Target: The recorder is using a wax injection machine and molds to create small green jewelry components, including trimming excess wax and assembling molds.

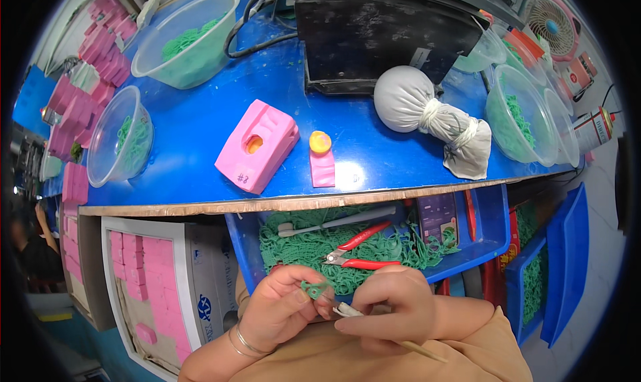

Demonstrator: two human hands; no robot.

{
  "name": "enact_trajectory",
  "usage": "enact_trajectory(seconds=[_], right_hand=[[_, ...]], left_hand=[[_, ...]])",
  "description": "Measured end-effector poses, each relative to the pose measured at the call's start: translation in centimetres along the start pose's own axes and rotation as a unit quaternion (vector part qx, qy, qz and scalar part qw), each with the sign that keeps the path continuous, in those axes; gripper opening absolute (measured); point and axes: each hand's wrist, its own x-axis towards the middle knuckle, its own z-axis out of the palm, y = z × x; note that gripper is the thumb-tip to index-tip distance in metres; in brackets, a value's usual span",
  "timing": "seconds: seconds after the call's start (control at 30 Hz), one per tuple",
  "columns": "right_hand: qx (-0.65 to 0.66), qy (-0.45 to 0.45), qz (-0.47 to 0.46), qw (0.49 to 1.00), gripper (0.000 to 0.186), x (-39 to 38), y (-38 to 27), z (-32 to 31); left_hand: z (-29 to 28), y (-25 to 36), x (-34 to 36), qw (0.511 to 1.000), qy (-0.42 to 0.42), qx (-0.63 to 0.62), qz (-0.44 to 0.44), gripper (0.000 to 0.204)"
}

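My left hand [284, 306] pinches a small green openwork piece [312, 290] between thumb and fingertips, above my lap. Close beside it, my right hand [394, 308] grips a thin tool wrapped in white near its tip [348, 310]; a tan stick end [424, 352] sticks out below the hand. The tip points toward the green piece; whether they touch cannot be made out. Just beyond both hands, a blue tray [491, 248] holds many thin green pieces [294, 243], with red-handled side cutters [354, 248] and a toothbrush [334, 220] lying on them.
On the blue table [180, 188] stand a pink mould block [264, 141], a small pink-and-yellow plug [322, 158], a tied white cloth pouch [427, 111] and a black machine [387, 35]. Clear bowls [100, 148] flank them. Pink blocks [157, 268] fill a box at left.
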Motion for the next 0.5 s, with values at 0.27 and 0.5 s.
enact_trajectory(seconds=[0.27, 0.5], right_hand=[[0.162, -0.278, 0.103, 0.941, 0.012, 0.1, -0.2, -0.8], [0.336, -0.267, 0.118, 0.896, 0.012, 0.2, 0.0, -1.5]], left_hand=[[-0.3, 0.3, 0.6, 1.0, 0.013, 0.002, 0.02, 0.009], [-0.5, 0.1, 0.4, 1.0, 0.012, 0.016, 0.013, 0.011]])
